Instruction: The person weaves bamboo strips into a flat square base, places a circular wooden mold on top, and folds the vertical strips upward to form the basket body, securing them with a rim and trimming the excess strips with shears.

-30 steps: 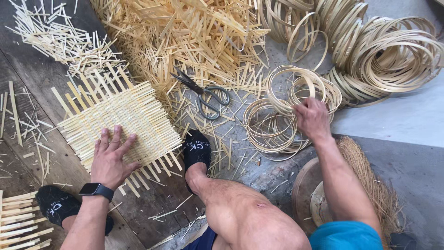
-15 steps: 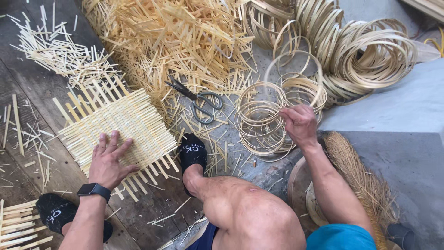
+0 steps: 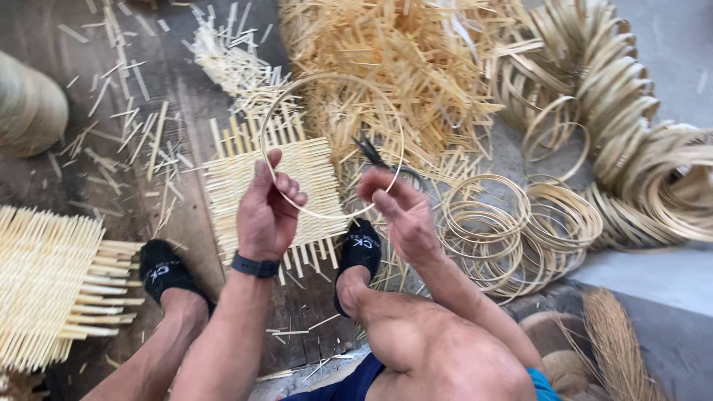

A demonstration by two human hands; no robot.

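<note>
Both hands hold up one thin bamboo ring point(image 3: 332, 93) over a square woven bamboo mat point(image 3: 278, 182) on the floor. My left hand point(image 3: 265, 210), with a dark watch on the wrist, pinches the ring's lower left arc. My right hand point(image 3: 397, 212) grips its lower right arc. The ring hangs level in front of me, above the mat. Black scissors point(image 3: 369, 152) lie just past the mat, partly behind the ring and my right hand. My feet in black slippers point(image 3: 359, 249) rest on the floor, one on the mat's near edge.
Several loose bamboo rings point(image 3: 520, 223) lie in a pile to the right, with a bigger heap of rings point(image 3: 631, 134) behind. A mound of bamboo strips point(image 3: 386, 59) fills the top centre. Another woven mat point(image 3: 44, 282) lies at left. A straw broom point(image 3: 616, 345) sits at lower right.
My right hand has lifted one ring from the pile on the right to the centre. My left hand rose off the woven mat and took hold of the ring's other side.
</note>
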